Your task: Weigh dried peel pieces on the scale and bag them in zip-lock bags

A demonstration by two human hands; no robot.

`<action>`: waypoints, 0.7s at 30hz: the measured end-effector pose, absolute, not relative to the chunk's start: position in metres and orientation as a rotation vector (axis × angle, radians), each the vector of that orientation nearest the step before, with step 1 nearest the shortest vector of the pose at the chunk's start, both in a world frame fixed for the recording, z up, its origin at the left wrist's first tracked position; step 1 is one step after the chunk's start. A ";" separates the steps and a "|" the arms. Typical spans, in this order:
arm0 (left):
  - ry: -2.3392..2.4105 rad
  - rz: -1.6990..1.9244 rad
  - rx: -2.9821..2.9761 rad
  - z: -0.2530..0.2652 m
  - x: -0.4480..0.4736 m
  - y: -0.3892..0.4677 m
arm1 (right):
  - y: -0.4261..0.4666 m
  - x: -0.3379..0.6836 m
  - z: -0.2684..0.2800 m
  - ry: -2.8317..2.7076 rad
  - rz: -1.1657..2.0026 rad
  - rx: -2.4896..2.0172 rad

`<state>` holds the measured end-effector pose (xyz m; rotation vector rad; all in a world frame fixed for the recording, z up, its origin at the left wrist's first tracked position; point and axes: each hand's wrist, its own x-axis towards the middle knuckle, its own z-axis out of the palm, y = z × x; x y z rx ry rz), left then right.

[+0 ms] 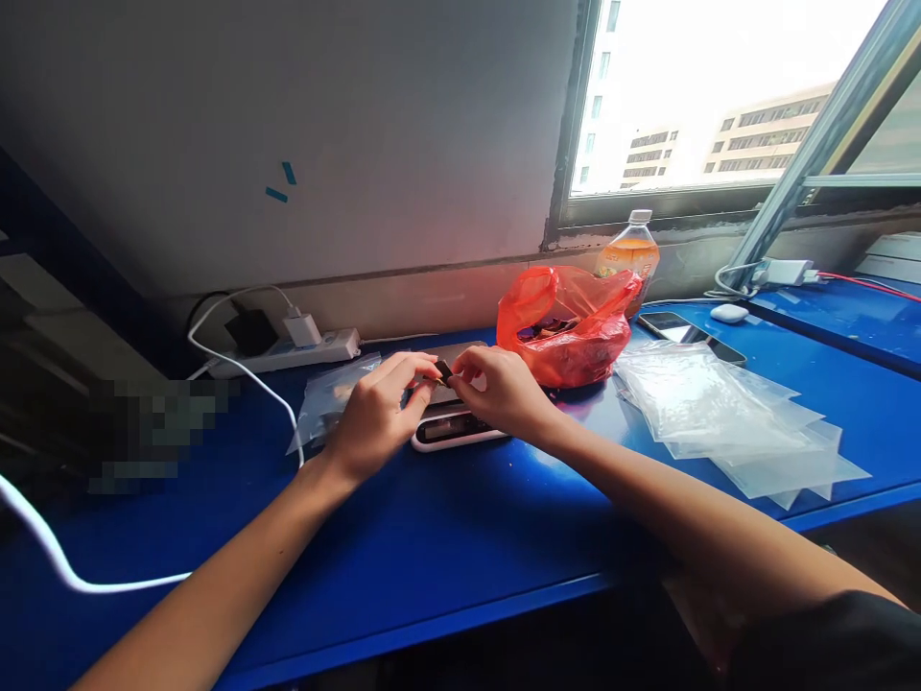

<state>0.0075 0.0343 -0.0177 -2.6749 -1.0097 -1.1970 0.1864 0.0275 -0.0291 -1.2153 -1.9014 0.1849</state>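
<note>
Above a white kitchen scale (424,444), my left hand (385,408) and my right hand (504,389) meet, fingertips close together. Between them is a small dark flat piece (444,370) with a light yellowish edge; its kind is not clear. Both hands are closed in a pinch on it. The scale's dark display strip shows below the fingers, while its plate is partly hidden by my hands. Just right of my right hand stands an open red plastic bag (582,350) with dark pieces inside. A clear plastic bag (317,408) with something in it lies left of my left hand.
Several clear flat bags (726,413) lie spread at the right, near a phone (691,336) and a white earbud case (729,313). An orange drink bottle (637,251) stands behind the red bag. A power strip (338,347) with a white cable (251,369) is at the back left.
</note>
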 end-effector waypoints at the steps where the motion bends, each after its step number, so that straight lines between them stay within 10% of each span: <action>1: -0.968 -1.179 -2.681 -0.017 0.008 0.034 | 0.027 0.187 -0.029 -1.918 0.195 -1.212; 21: -0.862 -1.138 -2.760 -0.017 0.005 0.037 | 0.024 0.186 -0.034 -1.932 0.138 -1.267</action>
